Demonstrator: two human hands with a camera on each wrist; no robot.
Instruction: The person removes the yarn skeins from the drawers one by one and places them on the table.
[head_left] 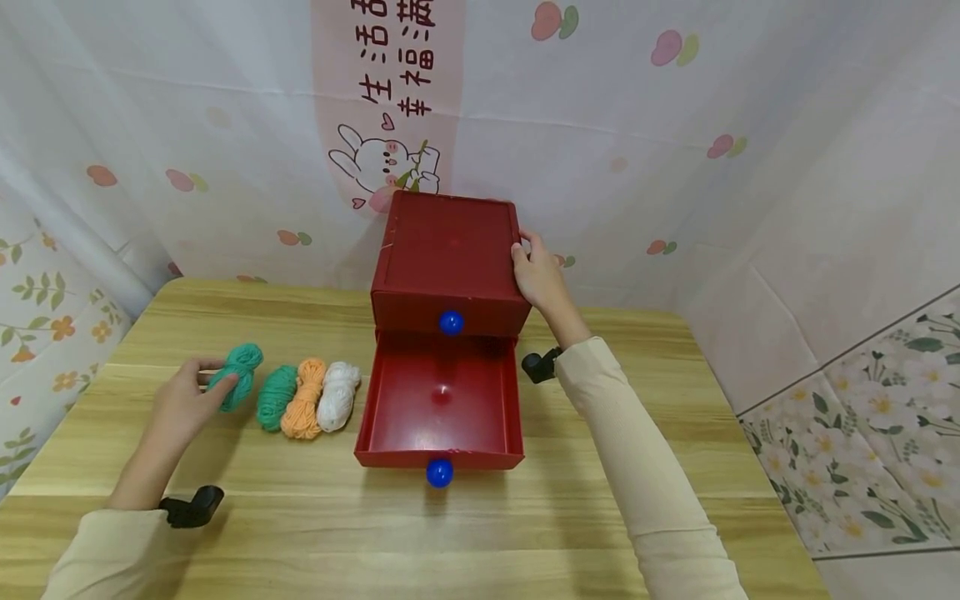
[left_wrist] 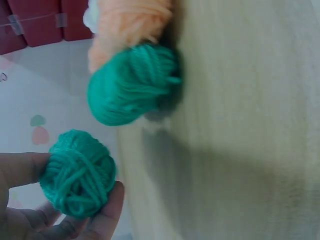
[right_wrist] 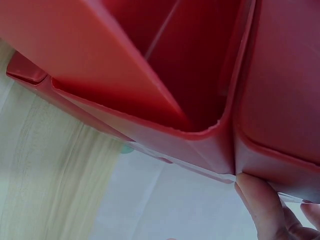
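Note:
My left hand (head_left: 183, 400) pinches a green yarn skein (head_left: 238, 375) between thumb and fingers, raised over the table's left side. In the left wrist view the held skein (left_wrist: 77, 175) shows its wound end. Just right of it lie a second green skein (head_left: 277, 398), an orange skein (head_left: 304, 400) and a white skein (head_left: 339, 397), side by side. My right hand (head_left: 542, 271) rests against the right side of a red drawer cabinet (head_left: 453, 246), thumb at its top edge. Below the shut upper drawer, the lower drawer (head_left: 442, 400) is pulled out with nothing inside.
Blue round knobs mark the upper drawer (head_left: 452, 322) and the lower one (head_left: 440, 473). The cabinet stands at the back of the wooden table (head_left: 645, 500), near a printed curtain (head_left: 600, 108). Black camera mounts sit at both wrists.

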